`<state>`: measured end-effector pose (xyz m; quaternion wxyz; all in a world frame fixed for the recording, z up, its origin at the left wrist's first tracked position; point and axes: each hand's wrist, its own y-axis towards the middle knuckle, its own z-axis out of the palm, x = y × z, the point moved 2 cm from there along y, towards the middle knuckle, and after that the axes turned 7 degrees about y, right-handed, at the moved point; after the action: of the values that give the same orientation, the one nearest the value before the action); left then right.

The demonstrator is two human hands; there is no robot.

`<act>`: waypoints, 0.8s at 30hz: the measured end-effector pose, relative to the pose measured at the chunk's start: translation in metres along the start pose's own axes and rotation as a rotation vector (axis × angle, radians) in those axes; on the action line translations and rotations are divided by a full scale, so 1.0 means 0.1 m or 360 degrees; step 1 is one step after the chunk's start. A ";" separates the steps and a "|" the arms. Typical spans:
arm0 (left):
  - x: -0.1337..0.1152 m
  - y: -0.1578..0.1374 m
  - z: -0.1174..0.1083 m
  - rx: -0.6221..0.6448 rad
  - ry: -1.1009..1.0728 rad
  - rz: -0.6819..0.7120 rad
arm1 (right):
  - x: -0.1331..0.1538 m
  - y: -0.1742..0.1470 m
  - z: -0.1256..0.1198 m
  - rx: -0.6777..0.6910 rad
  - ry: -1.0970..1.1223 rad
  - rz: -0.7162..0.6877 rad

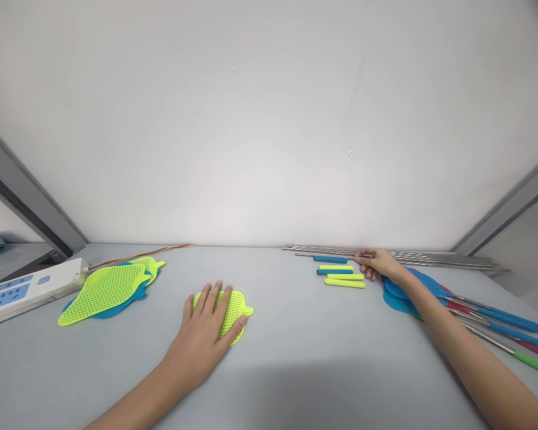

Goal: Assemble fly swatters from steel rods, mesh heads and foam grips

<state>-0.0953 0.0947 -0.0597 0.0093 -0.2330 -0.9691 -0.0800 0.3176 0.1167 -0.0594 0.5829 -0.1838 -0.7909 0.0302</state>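
Note:
My left hand (206, 340) lies flat, fingers spread, on a yellow-green fly swatter head (237, 310) with a perforated face. Its short neck points right, and my palm hides much of it. At the back right, my right hand (379, 264) has thumb and fingers pinched on a thin metal rod (305, 255) beside a row of similar rods (448, 261). Just left of that hand lie handle sleeves: a blue sleeve (330, 260) at the back, and below it another blue one and several yellow-green sleeves (344, 284).
Loose blue and yellow-green swatter heads (107, 292) are stacked at the left. Near them sits a white power strip (36, 289) with a red-yellow cable (138, 255). Assembled swatters (511, 316) with blue, red and green handles lie under my right forearm. A white wall (269, 131) rises behind.

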 end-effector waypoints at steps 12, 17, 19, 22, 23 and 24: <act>0.00 -0.01 0.00 0.0002 -0.0004 -0.0004 | -0.02 0.03 0.02 -0.0080 -0.0001 -0.0118; 0.01 -0.02 0.00 -0.0019 -0.0004 0.0010 | -0.02 0.04 0.01 -0.0101 0.0040 -0.0106; 0.01 -0.02 0.01 -0.0031 -0.0005 0.0015 | -0.01 0.04 0.02 -0.0114 0.0070 -0.0098; 0.02 -0.02 0.02 -0.0037 -0.0004 0.0021 | 0.01 0.03 0.02 -0.0154 0.0133 -0.0092; 0.01 -0.01 0.02 -0.0031 -0.0002 0.0021 | 0.02 0.03 0.02 -0.0170 0.0157 -0.0094; 0.01 -0.01 0.02 -0.0023 0.0000 0.0018 | 0.04 0.03 0.02 -0.0187 0.0182 -0.0098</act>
<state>-0.0968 0.0945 -0.0615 0.0080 -0.2385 -0.9672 -0.0870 0.3153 0.1207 -0.0574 0.6161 -0.1948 -0.7619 -0.0446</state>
